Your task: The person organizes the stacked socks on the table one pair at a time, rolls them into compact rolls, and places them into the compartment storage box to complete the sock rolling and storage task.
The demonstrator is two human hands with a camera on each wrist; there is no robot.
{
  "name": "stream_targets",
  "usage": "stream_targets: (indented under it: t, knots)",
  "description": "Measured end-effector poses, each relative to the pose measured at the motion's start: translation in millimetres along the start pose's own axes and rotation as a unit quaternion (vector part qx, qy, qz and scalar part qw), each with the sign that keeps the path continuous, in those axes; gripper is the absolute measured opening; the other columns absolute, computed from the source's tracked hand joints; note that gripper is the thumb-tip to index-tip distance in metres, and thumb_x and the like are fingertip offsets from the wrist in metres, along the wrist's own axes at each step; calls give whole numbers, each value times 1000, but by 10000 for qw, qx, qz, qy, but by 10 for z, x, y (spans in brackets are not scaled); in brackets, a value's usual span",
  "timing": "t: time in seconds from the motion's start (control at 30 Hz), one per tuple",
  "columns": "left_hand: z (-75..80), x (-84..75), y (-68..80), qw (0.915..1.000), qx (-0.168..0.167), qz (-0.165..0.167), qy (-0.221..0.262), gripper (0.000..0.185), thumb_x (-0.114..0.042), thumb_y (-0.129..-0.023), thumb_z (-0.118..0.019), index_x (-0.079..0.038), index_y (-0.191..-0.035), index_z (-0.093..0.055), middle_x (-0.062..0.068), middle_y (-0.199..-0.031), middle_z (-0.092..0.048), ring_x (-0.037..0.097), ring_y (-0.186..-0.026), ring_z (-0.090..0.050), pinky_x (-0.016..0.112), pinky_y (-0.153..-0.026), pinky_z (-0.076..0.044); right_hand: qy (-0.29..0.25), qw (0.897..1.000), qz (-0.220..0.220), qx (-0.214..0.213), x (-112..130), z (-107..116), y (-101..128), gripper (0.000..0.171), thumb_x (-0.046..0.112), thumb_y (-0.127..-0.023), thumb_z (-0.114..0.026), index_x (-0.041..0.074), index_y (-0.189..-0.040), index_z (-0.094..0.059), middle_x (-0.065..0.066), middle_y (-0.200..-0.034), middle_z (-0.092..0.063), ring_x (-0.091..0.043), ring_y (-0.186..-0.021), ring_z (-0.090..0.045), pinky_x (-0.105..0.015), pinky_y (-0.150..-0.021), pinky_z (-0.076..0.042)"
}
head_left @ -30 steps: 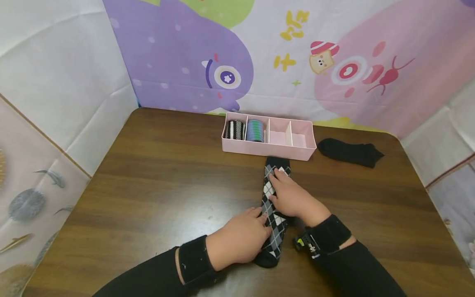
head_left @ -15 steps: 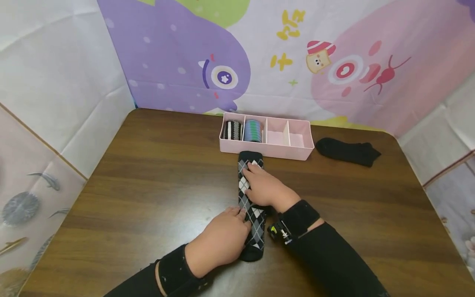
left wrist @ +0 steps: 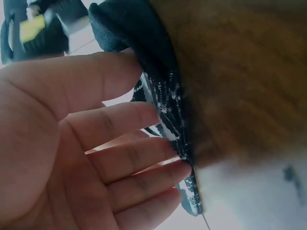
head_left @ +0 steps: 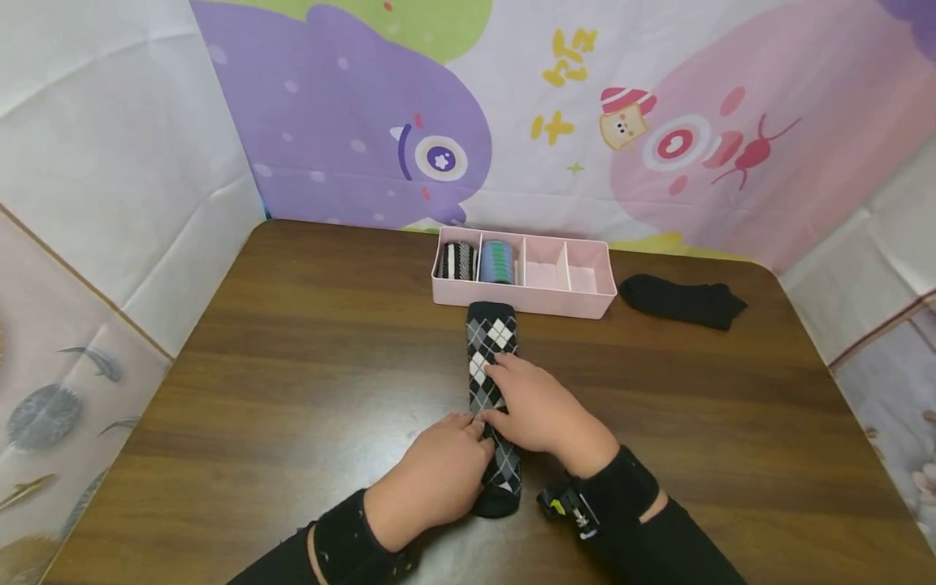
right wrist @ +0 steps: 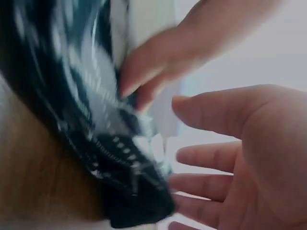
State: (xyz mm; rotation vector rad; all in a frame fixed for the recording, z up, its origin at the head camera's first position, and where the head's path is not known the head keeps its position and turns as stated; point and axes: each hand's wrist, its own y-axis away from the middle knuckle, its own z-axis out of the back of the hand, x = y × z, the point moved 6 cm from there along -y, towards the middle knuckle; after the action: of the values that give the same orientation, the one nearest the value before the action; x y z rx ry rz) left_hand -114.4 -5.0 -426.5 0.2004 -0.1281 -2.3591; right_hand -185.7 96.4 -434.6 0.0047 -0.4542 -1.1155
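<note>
A black, grey and white argyle sock [head_left: 491,345] lies flat and lengthwise on the brown table [head_left: 307,357], its far end just short of the pink box [head_left: 522,296]. My left hand [head_left: 468,426] rests beside the sock's near half, with straight fingertips touching its left edge. My right hand [head_left: 504,382] lies flat on the sock's middle with the fingers extended. The left wrist view shows the left hand's fingers [left wrist: 120,158] against the sock [left wrist: 165,108]. In the right wrist view the right hand's fingers [right wrist: 206,158] are spread next to the sock [right wrist: 86,120].
The pink box has several compartments: a black-and-white striped roll [head_left: 459,260] and a blue-green striped roll [head_left: 500,260] fill the left two. A black sock [head_left: 683,301] lies to the box's right. Printed cloth walls [head_left: 110,162] enclose the table on three sides.
My right hand has slid back along the sock from its far end to its middle, close to the left hand. The left hand has stayed at the sock's near part.
</note>
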Motion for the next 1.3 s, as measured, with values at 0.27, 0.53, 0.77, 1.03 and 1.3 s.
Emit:
stream_targets:
  t: [0.27,0.53,0.77,1.03,1.3]
  knots:
    - [37,9,-6,9977,-643,-134,-180,24,-23,-87,-76,-9,-106,-78,7,-110,-69,24,-102,-63,37,-99,-47,253,9973,548,-414,255,36,517,20,23,-90,-76,16,-80,-60,4,-79,-49,-16,-73,-49,-37,-67,-47]
    - [-10,-4,12,9984,-542,42,-154,28,-23,-89,-73,-8,-112,-77,12,-125,-69,28,-113,-63,41,-105,-46,25,9939,1101,-20,305,-211,773,33,37,-78,-88,16,-93,-66,8,-92,-55,-12,-87,-54,-36,-82,-52]
    - [-41,4,8,9988,-483,52,-30,30,-23,-88,-74,-7,-114,-76,13,-128,-68,28,-115,-63,39,-105,-46,-189,9919,1253,64,229,-372,764,37,32,-76,-89,21,-87,-55,12,-85,-46,-9,-79,-46,-30,-74,-45]
    - [-8,39,8,9979,-638,66,39,29,-24,-84,-79,-10,-109,-76,9,-119,-69,26,-105,-65,40,-91,-53,-745,9888,1292,-24,153,-379,727,23,24,-85,-83,21,-87,-61,13,-85,-51,-6,-78,-47,-27,-71,-46]
    - [10,-18,59,9937,-1051,-196,341,13,-23,-96,-68,-14,-87,-70,-2,-80,-60,20,-74,-59,35,-69,-51,-827,9874,1313,-297,195,-386,765,16,23,-93,-75,23,-87,-61,13,-85,-53,-7,-81,-51,-30,-74,-48]
